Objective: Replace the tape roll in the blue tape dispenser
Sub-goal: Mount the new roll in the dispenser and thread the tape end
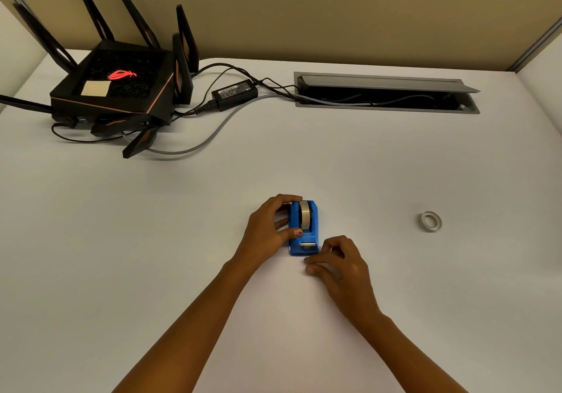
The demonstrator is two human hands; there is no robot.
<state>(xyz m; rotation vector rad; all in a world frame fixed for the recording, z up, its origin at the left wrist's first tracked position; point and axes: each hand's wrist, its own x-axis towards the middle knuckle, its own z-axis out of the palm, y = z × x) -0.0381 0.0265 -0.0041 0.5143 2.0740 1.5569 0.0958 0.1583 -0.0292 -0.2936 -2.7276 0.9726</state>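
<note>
Left hand (267, 225) wraps its grip around the small blue plastic tape dispenser (303, 228) while the right hand (337, 266) pinches fingers together at the cutter, so a hard tug could slide it across the white bench (152, 240).

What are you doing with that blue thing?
A person is working on a blue tape dispenser on a white desk. The left hand grips the dispenser's side, steadying it. A tape roll sits in it. The right hand is at the cutter end, fingers pinched together; whether they hold tape is too small to tell. Another roll lies flat off to the right, untouched. A black router sits at the back left.
</note>
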